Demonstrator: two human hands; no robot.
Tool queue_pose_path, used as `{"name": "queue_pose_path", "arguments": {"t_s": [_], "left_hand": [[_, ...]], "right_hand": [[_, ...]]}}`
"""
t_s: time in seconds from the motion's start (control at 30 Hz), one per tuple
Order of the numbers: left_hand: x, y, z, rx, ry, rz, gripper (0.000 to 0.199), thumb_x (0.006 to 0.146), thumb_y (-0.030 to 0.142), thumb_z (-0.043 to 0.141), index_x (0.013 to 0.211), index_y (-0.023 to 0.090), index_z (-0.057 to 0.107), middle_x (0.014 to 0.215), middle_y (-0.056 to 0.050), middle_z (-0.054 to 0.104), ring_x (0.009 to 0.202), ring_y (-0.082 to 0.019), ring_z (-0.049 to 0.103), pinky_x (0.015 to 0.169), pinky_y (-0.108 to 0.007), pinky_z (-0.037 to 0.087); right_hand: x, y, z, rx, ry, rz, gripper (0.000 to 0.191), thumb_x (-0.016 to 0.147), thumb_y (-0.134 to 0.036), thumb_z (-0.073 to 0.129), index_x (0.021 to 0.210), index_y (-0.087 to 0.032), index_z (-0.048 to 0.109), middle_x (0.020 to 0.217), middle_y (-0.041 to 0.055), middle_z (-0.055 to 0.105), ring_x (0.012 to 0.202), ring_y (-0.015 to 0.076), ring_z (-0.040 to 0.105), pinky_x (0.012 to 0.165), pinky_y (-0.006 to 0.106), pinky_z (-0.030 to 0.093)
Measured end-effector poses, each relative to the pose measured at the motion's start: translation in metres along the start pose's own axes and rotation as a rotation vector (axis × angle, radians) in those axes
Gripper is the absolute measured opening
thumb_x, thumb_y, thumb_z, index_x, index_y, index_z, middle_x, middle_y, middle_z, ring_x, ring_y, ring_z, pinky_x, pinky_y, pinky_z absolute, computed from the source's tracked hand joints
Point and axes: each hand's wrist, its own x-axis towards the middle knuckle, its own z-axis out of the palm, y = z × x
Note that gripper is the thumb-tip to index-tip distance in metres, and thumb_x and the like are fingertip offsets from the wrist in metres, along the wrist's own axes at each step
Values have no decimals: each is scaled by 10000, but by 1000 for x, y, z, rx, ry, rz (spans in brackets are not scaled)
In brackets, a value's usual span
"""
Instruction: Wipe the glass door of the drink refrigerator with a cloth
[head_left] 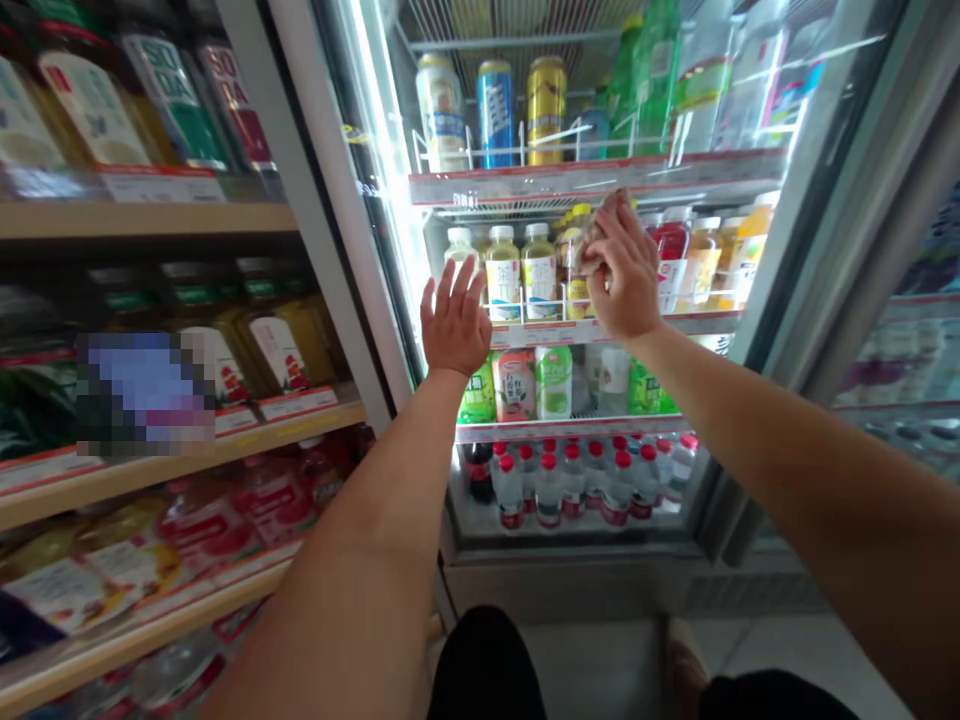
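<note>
My left hand [456,322] is spread, its fingers apart, and holds nothing. It is raised in front of the left side of a lit glass-front fridge, over the white-capped bottles [503,272] of the middle shelf. Further right, my right hand [621,268] has its fingers bent round a crumpled brownish cloth [594,245], held up against the fridge glass [570,200]. The hand hides part of the yellow-capped bottles behind it. Whether my left palm touches the glass cannot be told.
Wooden shelves [150,218] with bottled drinks stand at the left. Inside the fridge are cans [495,112], green cartons [553,382] and red-capped bottles [548,492]. A metal door frame [840,215] rises at the right. My knees show at the bottom.
</note>
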Motion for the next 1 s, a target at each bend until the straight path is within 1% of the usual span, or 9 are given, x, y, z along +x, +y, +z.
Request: {"name": "queue_pose_path", "arguments": {"t_s": [0.1, 0.17, 0.27, 0.37, 0.53, 0.63, 0.73, 0.9, 1.0], "left_hand": [[0, 0, 0, 23, 27, 32, 563, 969, 189, 436, 1531, 234, 431, 1626, -58, 433, 1582, -193, 216, 1317, -476, 156], [0, 0, 0, 4, 30, 31, 564, 966, 186, 447, 1527, 229, 438, 1624, -64, 436, 1581, -201, 223, 1318, -474, 148], [0, 1, -1, -30, 17, 10, 566, 960, 183, 454, 1524, 231, 446, 1625, -63, 437, 1580, -207, 229, 1323, -473, 127], [1, 1, -2, 8, 15, 12, 568, 961, 180, 449, 1526, 230, 441, 1623, -63, 440, 1578, -210, 237, 1319, -478, 142], [1, 1, -1, -24, 22, 14, 562, 968, 186, 456, 1527, 234, 437, 1622, -68, 441, 1579, -225, 236, 1313, -495, 145], [1, 0, 0, -29, 29, 25, 578, 968, 190, 459, 1541, 239, 415, 1625, -69, 437, 1580, -224, 233, 1311, -497, 143], [0, -1, 2, -10, 50, 48, 570, 976, 221, 465, 1544, 235, 411, 1621, -73, 443, 1579, -227, 238, 1307, -492, 153], [-1, -3, 4, -11, 51, 57, 561, 1002, 284, 458, 1556, 232, 393, 1629, -82, 429, 1583, -234, 227, 1307, -501, 135], [-1, -5, 4, -7, 56, 67, 544, 1045, 370, 408, 1572, 241, 376, 1629, -79, 431, 1582, -225, 233, 1306, -487, 138]], "right_hand": [[-6, 0, -3, -10, -13, -4, 344, 984, -215, 391, 1188, -285, 659, 1575, 23, 519, 1555, 288, 324, 1219, 613, 342], [-19, -4, -6, -13, -38, -36, 335, 986, -228, 396, 1189, -269, 660, 1562, 39, 535, 1548, 289, 340, 1213, 599, 352], [-41, -8, -12, -28, -92, -77, 327, 988, -231, 405, 1179, -256, 669, 1536, 42, 565, 1545, 264, 348, 1231, 547, 339], [-56, -6, -17, -52, -130, -86, 311, 986, -222, 422, 1159, -251, 679, 1524, 41, 578, 1547, 244, 344, 1244, 507, 329], [-57, -7, -17, -81, -94, -120, 259, 962, -181, 455, 1093, -232, 673, 1494, 60, 607, 1528, 249, 382, 1209, 497, 375], [-49, -17, -10, -78, -102, -76, 279, 952, -170, 435, 1088, -239, 669, 1524, 50, 577, 1544, 242, 351, 1213, 501, 364], [-41, -34, 3, -66, -112, -51, 283, 961, -175, 423, 1087, -237, 669, 1548, 46, 552, 1562, 233, 309, 1232, 496, 331], [-31, -65, 28, -24, -177, -134, 306, 957, -147, 416, 1092, -240, 675, 1557, 24, 545, 1560, 214, 310, 1253, 466, 295], [-28, -76, 38, 38, -237, -194, 297, 951, -134, 435, 1083, -243, 677, 1549, 18, 553, 1550, 217, 333, 1261, 476, 291]]}}
